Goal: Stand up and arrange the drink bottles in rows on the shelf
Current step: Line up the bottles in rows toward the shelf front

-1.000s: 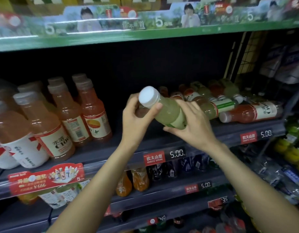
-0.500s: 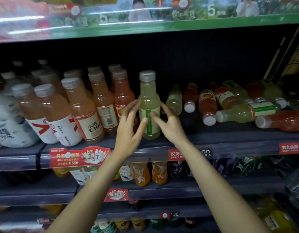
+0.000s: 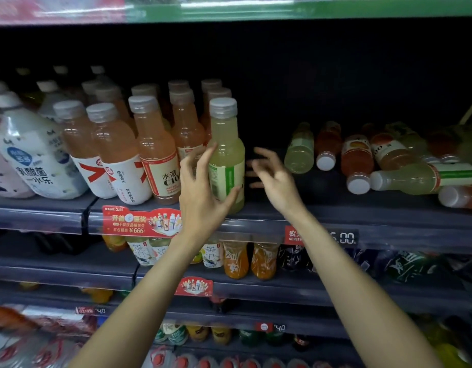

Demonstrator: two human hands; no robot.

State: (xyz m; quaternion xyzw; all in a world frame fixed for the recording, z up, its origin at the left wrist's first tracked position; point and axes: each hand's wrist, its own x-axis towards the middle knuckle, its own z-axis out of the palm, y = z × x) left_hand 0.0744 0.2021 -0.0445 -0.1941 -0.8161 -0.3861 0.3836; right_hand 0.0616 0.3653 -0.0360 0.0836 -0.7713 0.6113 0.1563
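Dark shelf bay, black back panel [image 3: 335,75]. Green-and-red banner strip [image 3: 282,11] overhead (glare streaks). Grey shelf edge [image 3: 402,232] carries price tag [image 3: 342,238]. Lower tiers dim.

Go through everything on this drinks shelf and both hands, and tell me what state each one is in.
Green bottle: upright at the shelf's front edge, cap on.
Orange bottles: upright in rows, capped.
White bottle: leaning left, capped.
Bottles at right: lying on their sides in a jumble, capped.
Left hand: open, fingers spread, thumb against the green bottle.
Right hand: open, clear of the green bottle, blurred.
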